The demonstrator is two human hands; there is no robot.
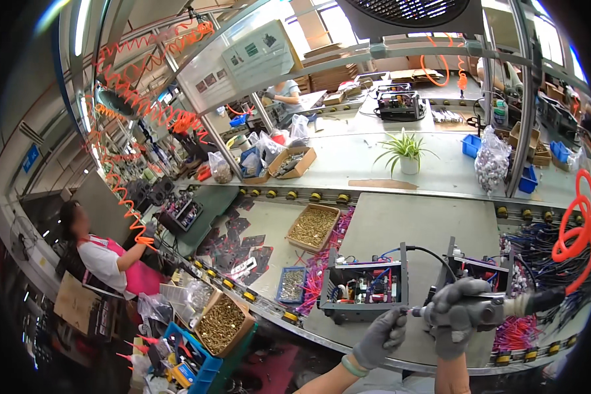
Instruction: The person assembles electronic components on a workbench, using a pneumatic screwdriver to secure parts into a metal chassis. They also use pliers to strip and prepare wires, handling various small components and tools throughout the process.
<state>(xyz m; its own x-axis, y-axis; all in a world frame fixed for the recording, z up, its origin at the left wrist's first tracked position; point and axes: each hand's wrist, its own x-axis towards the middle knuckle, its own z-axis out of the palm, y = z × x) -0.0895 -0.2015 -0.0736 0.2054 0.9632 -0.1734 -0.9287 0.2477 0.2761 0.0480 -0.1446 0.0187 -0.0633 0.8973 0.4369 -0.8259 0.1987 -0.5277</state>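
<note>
My right hand [458,312], in a grey glove, is wrapped around a grey pneumatic screwdriver [491,311] held sideways, its nose pointing left. A black fitting [546,300] joins its rear to an orange air hose [574,240]. My left hand [382,338], also gloved, is closed with its fingertips at the driver's tip; whatever small thing they pinch is hidden. Just beyond the left hand sits an open metal chassis [364,289] with circuit boards and wires showing. Another such chassis [482,272] stands to its right, partly behind the right hand.
Boxes of brass-coloured screws [314,227] [223,325] and a blue tray of small metal parts [292,285] stand left. Pink cables [318,272] and dark cable bundles [545,262] flank the grey board [420,220]. Farther back is a potted plant [408,163]. A co-worker [115,259] works at left.
</note>
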